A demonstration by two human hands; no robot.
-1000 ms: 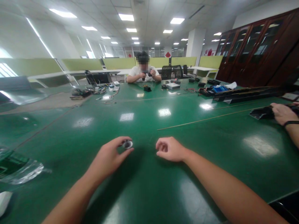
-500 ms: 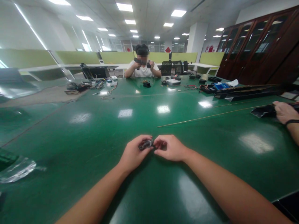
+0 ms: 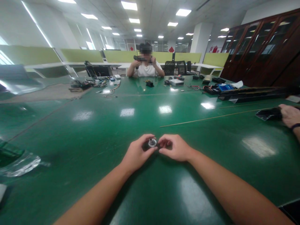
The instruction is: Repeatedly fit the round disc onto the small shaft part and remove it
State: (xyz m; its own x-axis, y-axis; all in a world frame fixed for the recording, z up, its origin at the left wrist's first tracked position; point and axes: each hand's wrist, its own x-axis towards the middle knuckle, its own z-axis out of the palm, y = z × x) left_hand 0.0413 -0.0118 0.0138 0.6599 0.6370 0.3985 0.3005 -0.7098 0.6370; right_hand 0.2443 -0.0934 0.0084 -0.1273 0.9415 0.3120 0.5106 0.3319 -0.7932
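A small round part [image 3: 152, 143] with a pale silvery rim and a short dark stub sits between the thumb and fingers of my left hand [image 3: 138, 152], just above the green tabletop [image 3: 98, 137]. Its exact kind cannot be made out. Close by on its right is my right hand [image 3: 174, 148], fingers curled and a gap between thumb and forefinger. Nothing shows in that gap. Whether these fingertips touch the rim cannot be told.
A thin brass-coloured rod [image 3: 187, 122] lies beyond my hands. At right, another person's hand [image 3: 290, 115] holds a black channel-shaped piece [image 3: 268, 113]. Across the table a person [image 3: 147, 70] holds a dark object. Electronics [image 3: 100, 82] and a silver box [image 3: 176, 82] lie on the far side.
The round part has turned in my left hand: its stub pointed left and now points up, with the rim showing as a ring. My hands stay side by side; the view has shifted slightly.
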